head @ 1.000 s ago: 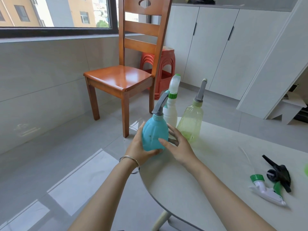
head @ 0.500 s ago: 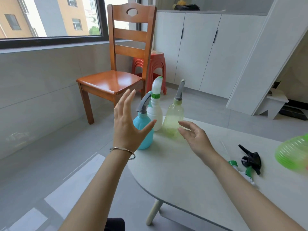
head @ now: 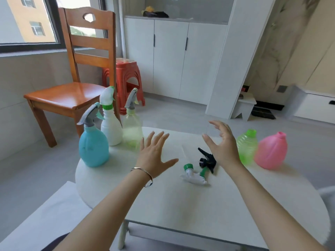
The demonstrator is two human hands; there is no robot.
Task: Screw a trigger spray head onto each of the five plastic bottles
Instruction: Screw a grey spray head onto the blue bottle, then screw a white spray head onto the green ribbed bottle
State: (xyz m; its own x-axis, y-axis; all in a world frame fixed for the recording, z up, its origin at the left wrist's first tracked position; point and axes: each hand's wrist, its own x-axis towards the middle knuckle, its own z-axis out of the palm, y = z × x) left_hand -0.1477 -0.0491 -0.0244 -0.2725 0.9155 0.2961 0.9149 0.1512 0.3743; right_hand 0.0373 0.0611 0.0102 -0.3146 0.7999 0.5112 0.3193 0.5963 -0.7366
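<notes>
Both our hands hang above the white round table (head: pixel 181 205), fingers spread & holding nothing: left hand (head: pixel 154 153) w/ a silver bangle (head: pixel 145 173) at the wrist, right hand (head: pixel 223 144) w/ fingers loosely bent. Btwn them lie 2 loose heads, a black trigger spray head (head: pixel 207 160) & a white-and-green trigger spray head (head: pixel 194 175). Just right of our right hand stand a see-through green ribbed plastic bottle (head: pixel 247 149) & a pink plastic bottle (head: pixel 271 151), necks bare. Far left, 3 bottles w/ heads on: blue plastic bottle (head: pixel 93 147), white plastic bottle (head: pixel 110 127), pale green see-through bottle (head: pixel 131 131). Behind them, a wooden chair (head: pixel 68 95).
</notes>
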